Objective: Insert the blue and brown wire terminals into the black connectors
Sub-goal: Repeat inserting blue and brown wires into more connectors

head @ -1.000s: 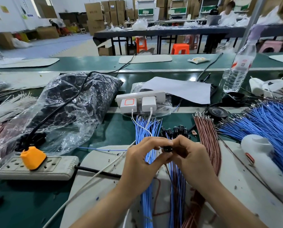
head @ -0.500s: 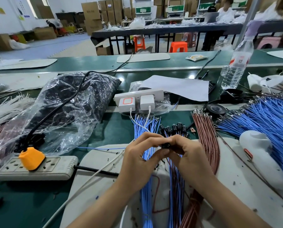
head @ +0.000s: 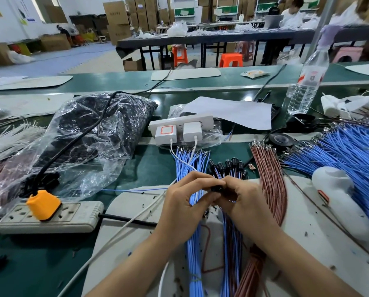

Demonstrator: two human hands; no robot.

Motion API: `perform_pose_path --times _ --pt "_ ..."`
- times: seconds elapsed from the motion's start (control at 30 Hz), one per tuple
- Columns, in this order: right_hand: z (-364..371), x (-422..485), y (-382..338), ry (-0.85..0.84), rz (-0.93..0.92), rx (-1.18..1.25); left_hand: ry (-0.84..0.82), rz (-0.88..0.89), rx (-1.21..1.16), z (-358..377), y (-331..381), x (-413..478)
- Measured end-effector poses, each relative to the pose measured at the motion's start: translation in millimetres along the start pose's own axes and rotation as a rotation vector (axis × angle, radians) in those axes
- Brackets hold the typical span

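My left hand (head: pixel 184 205) and my right hand (head: pixel 243 202) meet at the middle of the bench, fingertips pinching one small black connector (head: pixel 217 188) between them. Wires run from it toward me under my right hand. Beyond my fingers lies a cluster of black connectors with wires fitted (head: pixel 228 166). A bundle of blue wires (head: pixel 190 163) lies under my left hand. A bundle of brown wires (head: pixel 269 179) curves along the right of my right hand. Which wire sits in the held connector is hidden by my fingers.
A white power strip with two chargers (head: pixel 179 127) stands behind the wires. A grey power strip with an orange plug (head: pixel 44 213) lies at the left, a plastic bag of black parts (head: pixel 89 136) behind it. At the right are a large blue wire heap (head: pixel 350 159), a white tool (head: pixel 340 198) and a water bottle (head: pixel 305 82).
Both hands stay pinched together on the connector; only the fingers have shifted slightly. The view has tilted a little.
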State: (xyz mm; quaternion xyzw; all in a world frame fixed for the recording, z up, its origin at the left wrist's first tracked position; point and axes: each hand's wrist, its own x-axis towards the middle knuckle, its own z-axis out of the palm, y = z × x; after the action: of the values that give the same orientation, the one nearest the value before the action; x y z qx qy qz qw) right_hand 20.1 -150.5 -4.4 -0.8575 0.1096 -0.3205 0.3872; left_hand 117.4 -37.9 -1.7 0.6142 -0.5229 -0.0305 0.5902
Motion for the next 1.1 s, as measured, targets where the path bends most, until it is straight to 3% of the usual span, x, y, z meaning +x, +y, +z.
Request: perform_pose_path --times 0.43,0.63,0.83,0.93,1.1 --pt "0 1 0 -0.053 0.044 -0.070 -0.017 -0.024 0.009 1 -3 0" --pt "-1 1 -1 0.030 0.087 -0.059 -0.028 -0.035 0.059 4 -8 0" --pt "-20 18 0 0.294 0.201 -0.149 0.114 -0.173 -0.086 3 -13 0" --pt "-19 51 3 0.206 0.163 -0.291 0.130 -0.184 -0.119 5 -14 1" --pt "6 116 22 -0.146 0.157 -0.587 0.154 -0.187 -0.115 2 -14 1"
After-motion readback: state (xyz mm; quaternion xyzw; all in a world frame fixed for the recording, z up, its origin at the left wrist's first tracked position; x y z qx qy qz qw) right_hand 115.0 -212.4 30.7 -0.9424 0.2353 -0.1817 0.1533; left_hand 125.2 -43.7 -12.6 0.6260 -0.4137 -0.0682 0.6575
